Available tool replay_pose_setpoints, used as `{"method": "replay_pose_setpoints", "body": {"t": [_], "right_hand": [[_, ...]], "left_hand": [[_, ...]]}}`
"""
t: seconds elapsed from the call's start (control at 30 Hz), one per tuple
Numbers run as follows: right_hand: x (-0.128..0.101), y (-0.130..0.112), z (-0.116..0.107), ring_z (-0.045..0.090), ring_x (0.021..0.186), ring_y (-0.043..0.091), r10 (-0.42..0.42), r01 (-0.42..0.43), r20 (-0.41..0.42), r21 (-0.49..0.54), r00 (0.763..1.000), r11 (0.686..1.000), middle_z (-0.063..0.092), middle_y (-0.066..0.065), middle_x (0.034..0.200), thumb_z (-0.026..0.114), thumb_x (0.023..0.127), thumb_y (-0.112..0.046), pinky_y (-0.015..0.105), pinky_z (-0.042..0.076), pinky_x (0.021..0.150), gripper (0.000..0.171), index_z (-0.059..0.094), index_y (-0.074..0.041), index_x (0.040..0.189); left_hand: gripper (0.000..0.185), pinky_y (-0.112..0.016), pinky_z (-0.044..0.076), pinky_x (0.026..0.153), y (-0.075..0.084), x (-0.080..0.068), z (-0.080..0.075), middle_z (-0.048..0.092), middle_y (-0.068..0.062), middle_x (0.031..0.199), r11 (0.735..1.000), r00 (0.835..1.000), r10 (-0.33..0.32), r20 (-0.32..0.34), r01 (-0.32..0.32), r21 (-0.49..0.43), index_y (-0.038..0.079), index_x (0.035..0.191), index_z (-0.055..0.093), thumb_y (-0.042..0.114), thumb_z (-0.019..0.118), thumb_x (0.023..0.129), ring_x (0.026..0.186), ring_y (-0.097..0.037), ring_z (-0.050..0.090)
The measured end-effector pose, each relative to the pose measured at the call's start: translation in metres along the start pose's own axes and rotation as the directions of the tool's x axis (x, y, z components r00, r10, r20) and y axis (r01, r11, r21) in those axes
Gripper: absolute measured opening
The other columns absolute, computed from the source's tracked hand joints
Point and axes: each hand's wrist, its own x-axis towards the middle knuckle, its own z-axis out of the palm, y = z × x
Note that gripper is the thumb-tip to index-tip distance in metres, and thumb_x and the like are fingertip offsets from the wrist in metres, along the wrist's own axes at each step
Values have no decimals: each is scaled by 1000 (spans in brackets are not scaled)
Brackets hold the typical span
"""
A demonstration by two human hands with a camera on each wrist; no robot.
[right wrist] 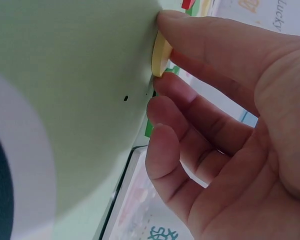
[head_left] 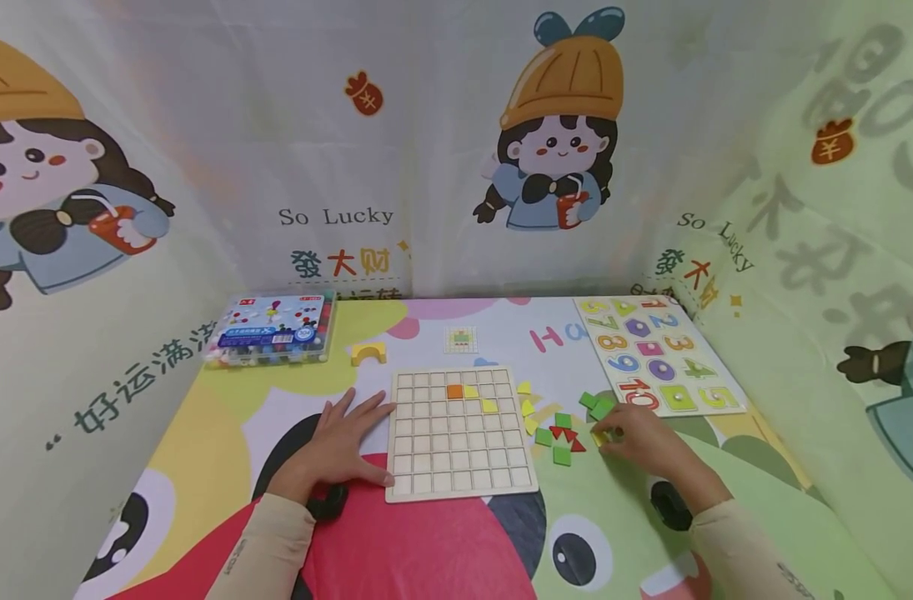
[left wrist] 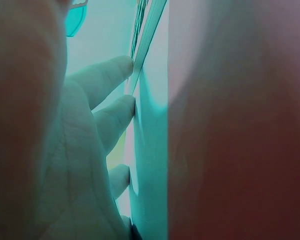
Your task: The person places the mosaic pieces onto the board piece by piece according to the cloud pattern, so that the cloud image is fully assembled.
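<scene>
My right hand (head_left: 644, 440) had its grip pinched on a yellow tile (right wrist: 160, 56); my left hand (head_left: 341, 444) lay flat, fingers apart, against the wooden grid board (head_left: 459, 479).

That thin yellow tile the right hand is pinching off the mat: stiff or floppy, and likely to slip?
The yellow tile looks stiff: it keeps a straight edge between the fingers of the right hand. Probably light, being thin and small. Its flat, smooth faces could slip in a fingertip pinch, and it won't roll.
</scene>
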Motion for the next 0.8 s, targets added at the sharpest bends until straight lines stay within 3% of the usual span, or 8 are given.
{"method": "replay_pose_setpoints", "body": {"t": [0.23, 0.53, 0.67, 0.8], "right_hand": [[0, -2, 1, 63, 88, 12, -19, 19, -11, -29, 1000, 999, 74, -2, 99, 90, 84, -15, 38, 60, 80, 25, 83, -10, 107], [-2, 2, 7, 61, 91, 13, -71, 64, -82, -86, 994, 994, 70, -6, 97, 89, 86, -20, 41, 59, 84, 19, 83, -15, 103], [-6, -3, 8, 64, 93, 16, -89, 77, -152, -82, 984, 994, 71, -7, 97, 88, 86, -21, 45, 60, 87, 18, 82, -15, 101], [-5, -21, 12, 64, 91, 14, -128, 116, -239, -64, 963, 991, 72, -10, 95, 89, 86, -21, 41, 60, 84, 17, 82, -15, 100]], "left_hand": [[117, -78, 2, 126, 2, -2, -2, 31, -5, 175, 1000, 1000, 2, -4, -2, -8, 25, 163, 44, 64, 93, 64, 162, -52, 7], [118, -78, 4, 125, 3, -2, -2, 31, -6, 175, 1000, 1000, 9, -9, -9, -6, 25, 163, 44, 64, 93, 63, 161, -52, 8], [118, -78, 4, 125, 2, -2, -2, 31, -6, 175, 1000, 1000, 13, -8, -13, -6, 24, 163, 44, 63, 93, 63, 161, -52, 8], [118, -78, 4, 125, 2, -1, -1, 31, -6, 175, 1000, 1000, 9, -9, -9, -6, 25, 163, 43, 63, 93, 63, 161, -52, 8]]}}
